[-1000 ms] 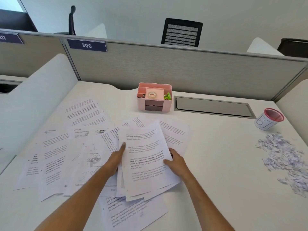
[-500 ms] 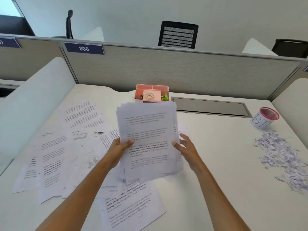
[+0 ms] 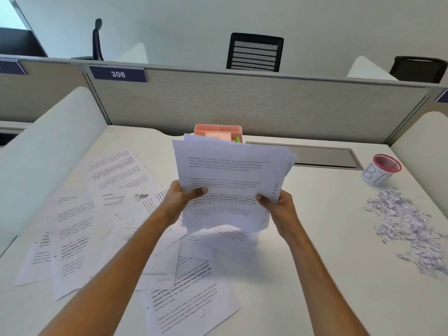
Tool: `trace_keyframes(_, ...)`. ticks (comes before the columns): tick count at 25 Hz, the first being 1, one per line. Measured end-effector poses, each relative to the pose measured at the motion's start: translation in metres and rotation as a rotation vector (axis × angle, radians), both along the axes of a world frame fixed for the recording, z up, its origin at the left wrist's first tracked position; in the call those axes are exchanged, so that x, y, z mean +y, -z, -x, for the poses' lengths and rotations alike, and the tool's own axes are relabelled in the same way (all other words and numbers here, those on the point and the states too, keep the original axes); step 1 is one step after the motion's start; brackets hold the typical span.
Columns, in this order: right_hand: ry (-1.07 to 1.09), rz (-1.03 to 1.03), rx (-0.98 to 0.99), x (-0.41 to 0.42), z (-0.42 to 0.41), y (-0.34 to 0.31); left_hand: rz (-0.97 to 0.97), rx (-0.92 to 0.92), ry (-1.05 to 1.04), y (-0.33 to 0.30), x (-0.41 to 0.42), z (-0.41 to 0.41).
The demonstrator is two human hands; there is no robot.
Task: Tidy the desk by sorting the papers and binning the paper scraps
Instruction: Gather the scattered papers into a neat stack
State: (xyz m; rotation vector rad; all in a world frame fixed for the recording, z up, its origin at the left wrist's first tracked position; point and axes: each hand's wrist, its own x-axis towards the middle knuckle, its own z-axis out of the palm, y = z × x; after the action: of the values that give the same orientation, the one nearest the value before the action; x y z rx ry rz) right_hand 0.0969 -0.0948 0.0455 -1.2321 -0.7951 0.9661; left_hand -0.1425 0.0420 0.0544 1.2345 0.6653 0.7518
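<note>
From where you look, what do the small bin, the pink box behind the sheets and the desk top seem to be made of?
Small bin: likely red wire mesh, since the rim shows a fine grid; a white paper label wraps it.
Pink box: probably matte plastic, with smooth thin walls and dividers.
Desk top: looks like white laminate, flat with a dull sheen, though the core is hidden.

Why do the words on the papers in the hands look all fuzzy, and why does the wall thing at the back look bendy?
In the head view, the stack of papers held by the left hand and right hand is blurred, so its small print smears. The wide-angle lens bows the partition. The stack casts a soft shadow on the sheets below it.
</note>
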Motion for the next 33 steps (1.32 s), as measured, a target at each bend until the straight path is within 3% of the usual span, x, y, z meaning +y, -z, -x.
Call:
trace_keyframes(4,-0.042,0.015,-0.029,-0.005,0.004,0.005,0.007,0.073,-0.037,0.000,0.007,0.004)
trace_keyframes(11,-0.003,-0.006,-0.027,-0.004,0.014,0.000,0.018,-0.003,-0.120,-0.001,-0.003,-0.002)
trace_keyframes(26,0.009,-0.089,-0.003,-0.009,0.014,-0.006,-0.125,0.021,-0.059,-0.020,-0.008,-0.007)
trace_keyframes(33,0.053,0.140,-0.108,-0.010,0.025,0.029,-0.023,0.063,-0.108,0.019,-0.022,-0.014)
